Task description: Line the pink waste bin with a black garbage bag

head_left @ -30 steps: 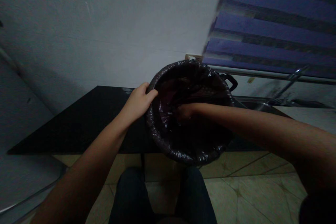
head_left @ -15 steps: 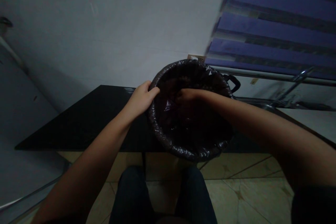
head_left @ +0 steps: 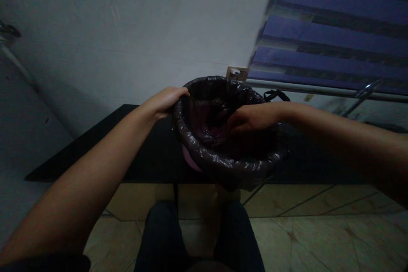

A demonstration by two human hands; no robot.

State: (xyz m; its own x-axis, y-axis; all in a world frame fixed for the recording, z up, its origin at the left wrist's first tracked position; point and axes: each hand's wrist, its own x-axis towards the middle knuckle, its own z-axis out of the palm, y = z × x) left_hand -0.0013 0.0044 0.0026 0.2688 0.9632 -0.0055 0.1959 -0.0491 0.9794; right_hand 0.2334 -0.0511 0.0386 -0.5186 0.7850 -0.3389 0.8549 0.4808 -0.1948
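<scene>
Moved: since the last frame the left hand (head_left: 165, 102) has slid along the rim, the right hand (head_left: 251, 118) has drawn outward from the middle, and a black bin bag (head_left: 229, 165) has tipped or shifted, exposing a pink bin (head_left: 190, 159) beneath its cuff.
Left grip: fingers curled over the far-left cuff, apparently holding the plastic; thumb hidden.
Right grip: fingers loosely extended inside the bag mouth; cannot tell whether they hold a fold.
Position: bin and bag stand on a black countertop (head_left: 95, 153), near the wall, slightly tilted toward the camera.
Bag state: cuff folded outward around the visible rim, bunched and wrinkled; inside, loose plastic folds remain.
Done: bag seated in the bin, cuff over the rim.
Left: near side of the bin still shows pink below the cuff; interior folds not flat.
Nearby: black strap handle (head_left: 276, 94) just behind the rim; a blue striped blind (head_left: 318, 38) above.
</scene>
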